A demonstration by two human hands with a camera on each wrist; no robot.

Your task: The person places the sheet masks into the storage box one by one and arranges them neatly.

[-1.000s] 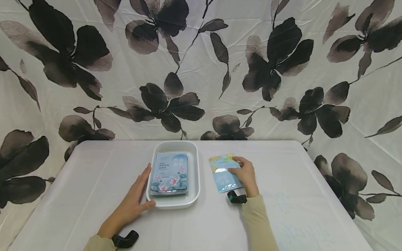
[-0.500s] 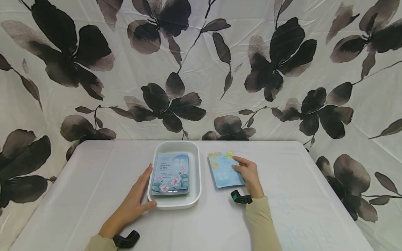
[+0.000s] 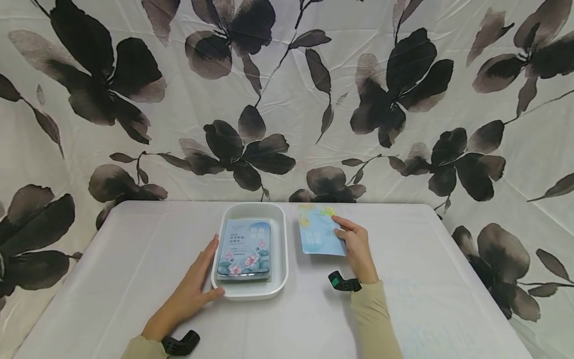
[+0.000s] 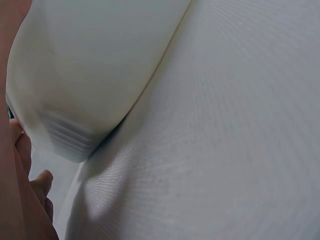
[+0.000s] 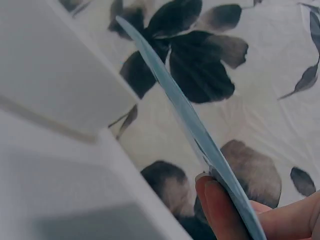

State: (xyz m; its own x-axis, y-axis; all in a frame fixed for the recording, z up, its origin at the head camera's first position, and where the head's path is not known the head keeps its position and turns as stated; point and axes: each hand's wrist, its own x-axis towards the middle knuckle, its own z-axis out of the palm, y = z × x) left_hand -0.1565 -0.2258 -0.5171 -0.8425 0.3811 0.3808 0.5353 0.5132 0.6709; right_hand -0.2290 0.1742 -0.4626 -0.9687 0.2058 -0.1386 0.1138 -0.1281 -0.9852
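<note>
My right hand (image 3: 358, 248) pinches a flat light blue face mask packet (image 3: 319, 233) with yellow flowers by its right edge, raised off the table right of the tray. Edge-on in the right wrist view, the packet (image 5: 187, 112) stands between thumb and fingertips. A white rectangular tray (image 3: 283, 259) holds a small stack of blue packets (image 3: 244, 245) printed with pink lotus flowers. Along the tray's left side lies my left hand (image 3: 190, 285), fingers extended, thumb at the near left corner. In the left wrist view the tray's outer wall (image 4: 90, 65) hides part of that hand.
Both things are on a white-covered table (image 3: 287, 329). Behind it hangs a white cloth (image 3: 314, 114) with dark flower prints. A black wrist camera (image 3: 344, 282) sits below the right hand, and another wrist camera (image 3: 181, 344) is at the left wrist.
The right hand has lifted the packet from the table and tilted it up, so its near edge has risen away from the surface. The left hand stays against the tray.
</note>
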